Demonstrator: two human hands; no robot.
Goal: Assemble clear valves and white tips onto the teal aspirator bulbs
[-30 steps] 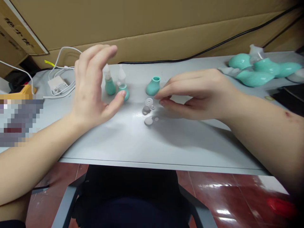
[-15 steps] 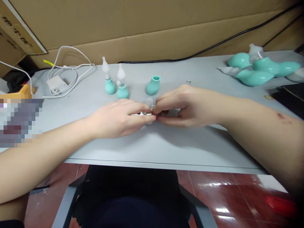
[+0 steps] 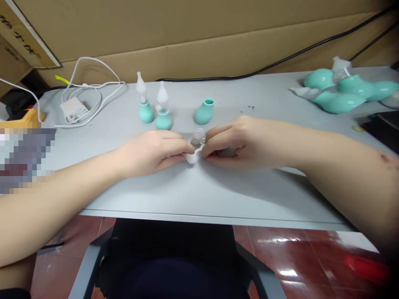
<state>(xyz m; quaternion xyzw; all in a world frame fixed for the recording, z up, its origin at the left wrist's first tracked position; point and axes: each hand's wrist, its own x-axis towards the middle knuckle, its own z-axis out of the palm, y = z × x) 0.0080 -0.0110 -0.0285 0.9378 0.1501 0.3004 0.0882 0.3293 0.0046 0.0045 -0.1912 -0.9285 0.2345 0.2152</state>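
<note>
My left hand (image 3: 156,151) is closed at the fingertips on a white nozzle piece (image 3: 192,158), most of it hidden by the fingers. Across from it, my right hand (image 3: 235,143) has its fingers pinched at the edge of a clear plastic connector (image 3: 199,133) with a round opening. How the clear and white parts join cannot be made out. Behind the hands stands an open teal rubber bulb (image 3: 204,112) with no nozzle on it. To its left, a teal bulb (image 3: 163,119) and another teal bulb (image 3: 146,112) stand upright, each topped by a whitish nozzle.
Several teal bulbs (image 3: 339,101) lie in a pile at the back right, some with nozzles. A white adapter (image 3: 74,109) and its coiled cable are at the left. A black cable (image 3: 218,79) runs along the cardboard wall. The chair (image 3: 174,257) is below the table edge.
My left fingertips have drawn back leftward from the right ones, and more of the white and clear parts shows between the hands. The view has shifted slightly.
</note>
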